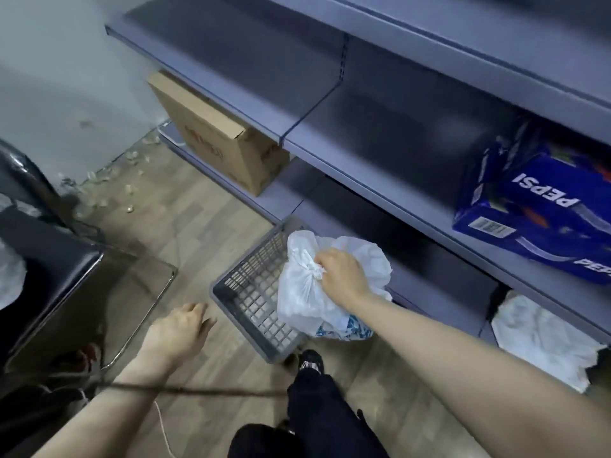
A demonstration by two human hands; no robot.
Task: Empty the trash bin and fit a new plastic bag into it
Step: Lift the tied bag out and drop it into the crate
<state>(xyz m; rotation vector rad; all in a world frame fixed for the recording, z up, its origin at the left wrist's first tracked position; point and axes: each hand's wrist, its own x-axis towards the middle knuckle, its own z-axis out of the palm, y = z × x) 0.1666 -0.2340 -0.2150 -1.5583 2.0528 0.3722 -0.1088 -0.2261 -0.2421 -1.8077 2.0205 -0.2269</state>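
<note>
The setting is a storeroom with a wood-pattern floor [185, 219] and a pale wall [66, 77] at the left, where loose debris [112, 183] lies scattered along the skirting. Grey metal shelving [380, 133] runs along the right side in several tiers. On the bottom tier at the far end stands a brown cardboard box [211, 133] with red printing that is too blurred to read. On a middle tier at the right lies a blue shrink-wrapped drinks pack [535, 206], marked "PEPSI" in white letters, seen upside down, with a barcode label on its near end; a second, partly cut "PEP" marking shows at the frame edge. Under that tier, at the lower right, sits a crumpled white bag [542, 338]. A black padded chair [49, 276] with a chrome frame occupies the left side. The trash bin [251, 292], a grey plastic basket with latticed walls, is tilted on the floor just beside the shelving base, its open mouth turned toward the shelves. The full white trash bag [307, 292], tied at its neck, hangs at the bin's mouth, with blue-and-white printed packaging visible through its lower part; that print cannot be read. The right hand [344, 276] grips the knotted neck of the bag with fingers curled tightly round it. The left hand [182, 328] hovers near the bin's outer wall, apart from it, fingers loosely bent and holding nothing. A dark trouser leg and shoe [310, 361] stand beside the bin's near corner.
</note>
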